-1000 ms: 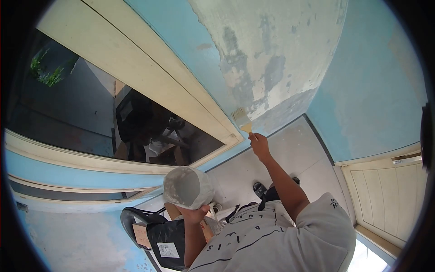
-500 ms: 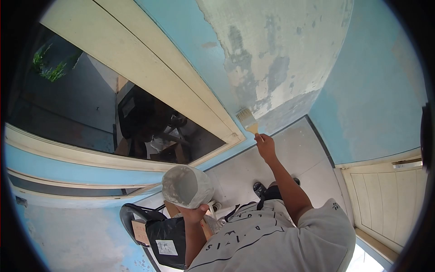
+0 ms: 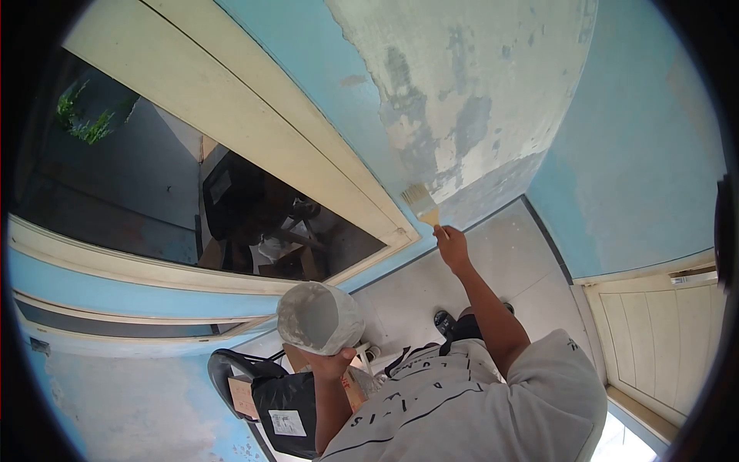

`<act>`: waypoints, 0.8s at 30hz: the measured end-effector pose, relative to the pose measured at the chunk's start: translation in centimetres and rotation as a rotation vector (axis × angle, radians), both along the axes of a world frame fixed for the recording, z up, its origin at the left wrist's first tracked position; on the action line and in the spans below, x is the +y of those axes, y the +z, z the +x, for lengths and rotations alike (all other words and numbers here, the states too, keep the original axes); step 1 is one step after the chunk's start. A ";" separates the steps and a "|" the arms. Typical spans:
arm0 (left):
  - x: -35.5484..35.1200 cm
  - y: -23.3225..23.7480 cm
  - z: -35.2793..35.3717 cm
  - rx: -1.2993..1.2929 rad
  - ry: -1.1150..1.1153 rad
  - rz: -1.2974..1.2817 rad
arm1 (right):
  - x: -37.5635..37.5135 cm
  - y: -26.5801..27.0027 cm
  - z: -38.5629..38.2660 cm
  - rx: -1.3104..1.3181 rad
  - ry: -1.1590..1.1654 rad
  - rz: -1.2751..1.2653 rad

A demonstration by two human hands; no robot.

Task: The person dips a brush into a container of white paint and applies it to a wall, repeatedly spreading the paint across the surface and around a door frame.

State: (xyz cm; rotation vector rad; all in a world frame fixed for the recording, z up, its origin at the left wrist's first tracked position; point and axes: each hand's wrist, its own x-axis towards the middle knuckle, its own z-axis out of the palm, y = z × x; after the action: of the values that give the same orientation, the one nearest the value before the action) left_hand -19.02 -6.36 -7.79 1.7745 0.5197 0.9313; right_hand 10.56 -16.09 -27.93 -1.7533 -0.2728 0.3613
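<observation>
My right hand [image 3: 452, 246] is closed round the pale handle of a wide paintbrush [image 3: 423, 205]. The bristles point up and left, at the lower part of the wall [image 3: 439, 115], where a whitish, grey-patched area meets blue paint near the window frame. Beneath the wall of a whitish plastic bucket [image 3: 350, 317], my left hand [image 3: 331, 362] grips it from the near side. The bucket tilts so that its mouth faces up towards me, and a smooth grey-white surface shows inside.
A cream window frame [image 3: 308, 142] with dark glass runs along the left. Below the bucket stand a black chair [image 3: 223, 369] and a black-wrapped package [image 3: 285, 412] with a white label. A cream panelled door [image 3: 654, 339] is at the right, beyond the tiled floor [image 3: 531, 262].
The view has shifted very slightly. Both hands keep their holds, and the brush stays at nearly the same spot by the wall.
</observation>
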 end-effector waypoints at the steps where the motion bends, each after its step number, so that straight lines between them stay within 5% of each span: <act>1: 0.0 -0.1 0.0 -0.002 0.002 0.013 | -0.5 -1.3 -0.6 0.002 0.001 0.000; 6: -0.1 0.2 -0.5 0.001 0.005 0.016 | 0.5 -11.3 -2.2 0.156 0.120 -0.220; 7: 0.3 0.2 -0.8 0.030 -0.003 0.049 | 1.8 -9.8 -1.4 0.162 0.098 -0.153; 9: 0.5 -0.2 -0.9 0.065 -0.006 0.075 | 3.7 -1.0 0.7 -0.011 0.064 -0.118; 16: 0.3 -0.3 -0.4 0.022 0.046 -0.055 | -0.3 22.1 1.0 0.058 0.107 0.341; 20: 0.4 -0.2 0.4 0.034 -0.013 -0.048 | 0.8 21.2 0.9 -0.131 0.083 0.482; 24: 0.1 0.0 0.7 -0.019 -0.007 -0.057 | 3.8 5.3 1.0 -0.186 0.008 0.132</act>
State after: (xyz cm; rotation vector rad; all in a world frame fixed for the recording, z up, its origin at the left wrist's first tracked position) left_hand -18.32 -6.24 -7.80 1.7132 0.5225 0.9191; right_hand 11.60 -12.34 -22.64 -1.6573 -0.4279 0.1808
